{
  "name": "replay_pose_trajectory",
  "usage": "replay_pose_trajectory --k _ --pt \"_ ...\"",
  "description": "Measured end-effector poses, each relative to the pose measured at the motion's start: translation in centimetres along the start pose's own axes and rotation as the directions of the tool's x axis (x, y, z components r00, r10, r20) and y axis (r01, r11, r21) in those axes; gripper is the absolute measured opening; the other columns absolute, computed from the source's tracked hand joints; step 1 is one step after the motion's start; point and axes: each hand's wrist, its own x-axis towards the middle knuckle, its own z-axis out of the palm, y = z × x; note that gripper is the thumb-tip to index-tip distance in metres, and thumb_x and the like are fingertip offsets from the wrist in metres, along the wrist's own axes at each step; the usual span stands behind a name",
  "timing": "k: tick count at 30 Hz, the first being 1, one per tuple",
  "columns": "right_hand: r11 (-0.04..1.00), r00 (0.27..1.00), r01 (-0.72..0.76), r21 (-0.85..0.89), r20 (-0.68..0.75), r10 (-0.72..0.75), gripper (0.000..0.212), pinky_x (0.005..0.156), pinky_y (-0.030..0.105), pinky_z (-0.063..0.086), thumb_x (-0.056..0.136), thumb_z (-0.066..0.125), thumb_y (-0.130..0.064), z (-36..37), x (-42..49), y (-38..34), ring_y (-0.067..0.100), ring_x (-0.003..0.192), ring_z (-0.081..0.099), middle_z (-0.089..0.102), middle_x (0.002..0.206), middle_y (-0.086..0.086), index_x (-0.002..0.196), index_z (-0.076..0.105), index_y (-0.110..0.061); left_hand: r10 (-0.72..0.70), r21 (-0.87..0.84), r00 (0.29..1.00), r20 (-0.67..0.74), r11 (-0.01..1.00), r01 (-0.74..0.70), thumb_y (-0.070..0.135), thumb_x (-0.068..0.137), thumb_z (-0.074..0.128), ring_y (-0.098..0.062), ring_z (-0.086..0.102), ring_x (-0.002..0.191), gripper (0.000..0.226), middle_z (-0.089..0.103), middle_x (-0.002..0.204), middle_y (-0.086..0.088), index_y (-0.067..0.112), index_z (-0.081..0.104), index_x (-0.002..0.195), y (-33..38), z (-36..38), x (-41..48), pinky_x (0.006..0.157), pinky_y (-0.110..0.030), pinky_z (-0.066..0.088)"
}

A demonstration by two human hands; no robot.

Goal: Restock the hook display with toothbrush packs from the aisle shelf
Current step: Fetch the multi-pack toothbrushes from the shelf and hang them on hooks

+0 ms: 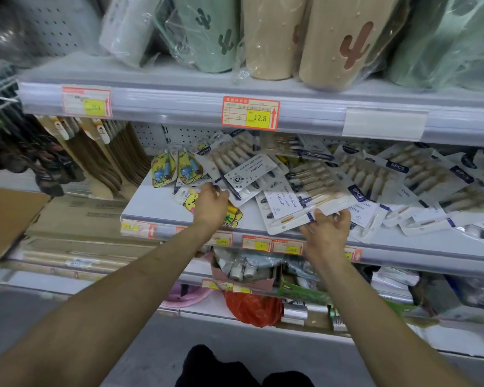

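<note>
Two bare arms reach out to a white shelf [157, 208] in a shop. The left hand [210, 203] has its grip on the lower corner of the first toothbrush pack [246, 174], with the fingers curled round the edge. This pack sits tilted, with its top end leaning back and to the left. The right hand [329, 229] has its grip on the front edge of the second toothbrush pack [305, 203], fingers curled over it near the lip of the shelf. Both packs are white with a dark blue stripe and hold a row of brushes.

To the right lies a messy pile of packs [419, 174] of the same kind (many say 6PCS), all on this shelf and lying over each other. To the left of the first pack stand small yellow packs [162, 170] with blue brushes inside. One more yellow pack lies just under the left hand.

Above, a red and yellow price tag [250, 114] reads 12.8. On the top shelf stand a tan tub [338, 43] and a green tub [207, 32], each with a cactus shape on it and wrapped in clear plastic. Lower down sits an orange bag [252, 308]. At the far left are flat brown boxes [76, 213].
</note>
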Motion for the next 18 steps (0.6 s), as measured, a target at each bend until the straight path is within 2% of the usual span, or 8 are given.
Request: replay_pose_trajectory --k 3,6,8,10,12,14,16,18 --pt "1.000 1.000 -0.009 -0.019 0.027 0.009 0.045 0.077 0.040 0.065 0.103 0.050 0.011 -0.7 -0.4 -0.6 0.023 0.101 0.072 0.064 0.129 0.013 0.136 0.049 -0.019 -0.173 -0.285 0.985 -0.022 0.945 0.160 0.016 0.102 0.059 -0.032 0.064 0.105 0.024 0.067 0.116 -0.008 0.006 0.054 0.123 0.9 0.7 2.2 0.083 -0.033 0.048" --pt "0.998 0.999 -0.017 -0.060 0.038 0.019 0.044 0.082 0.041 0.065 0.104 0.048 0.009 -1.4 -0.5 -0.8 0.028 0.113 0.071 0.063 0.138 0.014 0.125 0.054 -0.029 -0.286 -0.436 0.958 0.021 0.860 0.266 0.011 0.099 0.063 -0.031 0.064 0.110 0.024 0.068 0.121 -0.009 0.003 0.057 0.121 1.3 0.8 4.5 0.097 -0.043 0.053" --pt "0.997 0.998 -0.008 -0.081 0.062 0.013 0.043 0.086 0.046 0.064 0.105 0.049 0.004 -2.0 -0.4 -1.0 0.033 0.116 0.071 0.064 0.139 0.013 0.134 0.053 -0.028 -0.322 -0.476 0.944 0.072 0.820 0.317 0.015 0.096 0.067 -0.027 0.066 0.099 0.028 0.069 0.116 -0.005 0.005 0.063 0.122 1.5 0.7 5.5 0.089 -0.039 0.056" --pt "0.995 0.997 -0.003 -0.104 0.079 0.011 0.044 0.080 0.045 0.065 0.107 0.048 0.001 -2.4 -0.5 -1.2 0.029 0.107 0.074 0.068 0.134 0.009 0.140 0.053 -0.027 -0.347 -0.535 0.936 0.055 0.781 0.321 0.016 0.093 0.073 -0.025 0.064 0.085 0.029 0.073 0.114 -0.005 0.005 0.068 0.119 1.4 0.7 6.3 0.079 -0.035 0.052" --pt "0.993 0.998 -0.007 -0.115 0.057 0.014 0.042 0.068 0.037 0.064 0.108 0.047 -0.002 -2.9 -0.5 -1.5 0.023 0.096 0.074 0.073 0.126 0.005 0.142 0.053 -0.027 -0.361 -0.597 0.932 0.036 0.740 0.310 0.012 0.091 0.076 -0.025 0.064 0.079 0.033 0.075 0.110 -0.007 0.003 0.069 0.122 1.3 0.7 6.3 0.079 -0.037 0.051" --pt "0.991 0.999 -0.015 -0.130 0.029 0.019 0.037 0.063 0.034 0.061 0.109 0.049 -0.006 -3.1 -0.4 -1.6 0.021 0.092 0.071 0.074 0.123 0.006 0.140 0.054 -0.024 -0.341 -0.639 0.937 0.071 0.706 0.305 0.004 0.094 0.071 -0.028 0.069 0.083 0.030 0.075 0.102 -0.011 0.003 0.068 0.124 1.1 0.6 6.1 0.079 -0.040 0.058" --pt "0.993 0.999 -0.035 -0.116 -0.008 0.034 0.030 0.068 0.036 0.059 0.108 0.052 -0.009 -3.3 -0.1 -1.2 0.021 0.096 0.068 0.073 0.128 0.009 0.133 0.058 -0.025 -0.265 -0.688 0.955 0.137 0.667 0.284 -0.006 0.097 0.063 -0.029 0.074 0.083 0.026 0.076 0.100 -0.014 0.007 0.066 0.119 1.3 0.2 5.1 0.076 -0.042 0.065" --pt "0.992 0.998 -0.052 -0.111 -0.045 0.047 0.023 0.076 0.039 0.056 0.108 0.054 -0.012 -3.5 -0.3 -1.4 0.022 0.099 0.065 0.071 0.130 0.010 0.120 0.060 -0.031 -0.218 -0.727 0.961 0.168 0.632 0.270 -0.014 0.096 0.057 -0.028 0.076 0.085 0.034 0.075 0.105 -0.015 0.015 0.060 0.114 1.7 0.1 4.1 0.073 -0.043 0.066"
